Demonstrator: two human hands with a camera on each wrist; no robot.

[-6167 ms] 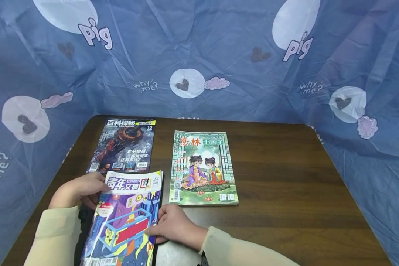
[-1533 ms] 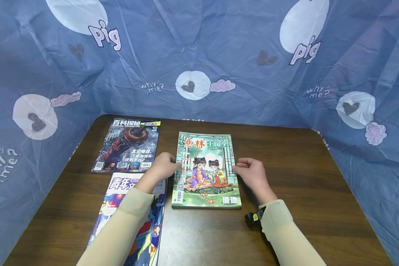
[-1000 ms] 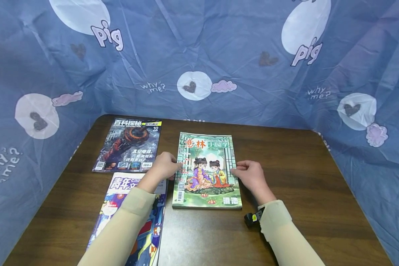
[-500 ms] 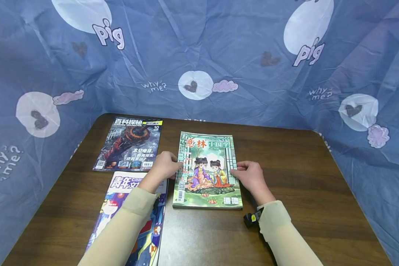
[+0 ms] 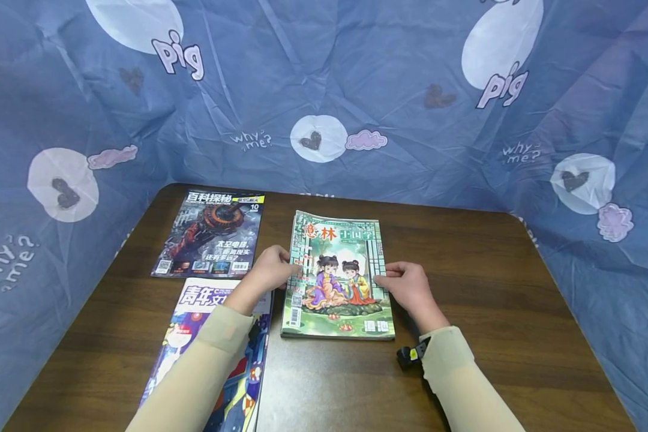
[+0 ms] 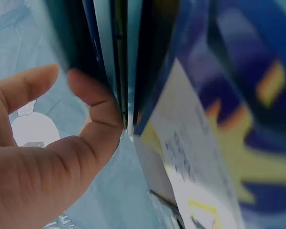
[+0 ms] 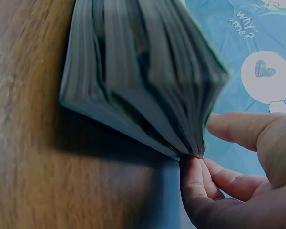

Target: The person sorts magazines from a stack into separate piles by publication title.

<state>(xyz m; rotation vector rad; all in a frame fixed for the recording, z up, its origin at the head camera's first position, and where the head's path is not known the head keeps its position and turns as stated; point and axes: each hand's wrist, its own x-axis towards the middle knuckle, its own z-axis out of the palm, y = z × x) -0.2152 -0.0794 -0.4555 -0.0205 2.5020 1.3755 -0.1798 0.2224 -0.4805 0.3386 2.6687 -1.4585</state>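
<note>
A green magazine (image 5: 337, 270) with two cartoon children on its cover tops a thick stack near the middle of the table. My left hand (image 5: 272, 268) grips the stack's left edge, thumb on the cover and fingers at the side. On the opposite edge, my right hand (image 5: 410, 285) pinches with the thumb above. In the right wrist view, the right hand's fingers (image 7: 195, 186) are curled under the stack (image 7: 138, 81), whose page layers fan apart. The left wrist view shows the left hand (image 6: 47, 167) close to the spines. The stack's far-left corner looks slightly raised.
A dark space-themed magazine (image 5: 210, 234) lies at the back left. In front of it is a purple-and-white magazine (image 5: 248, 360), partly covered by my left forearm. A blue printed cloth (image 5: 410, 150) surrounds the brown wooden table (image 5: 491, 300).
Both hands have gone from the purple-and-white magazine to the green one's two edges. Over the last second, its far-left corner has risen slightly; the hands have barely moved.
</note>
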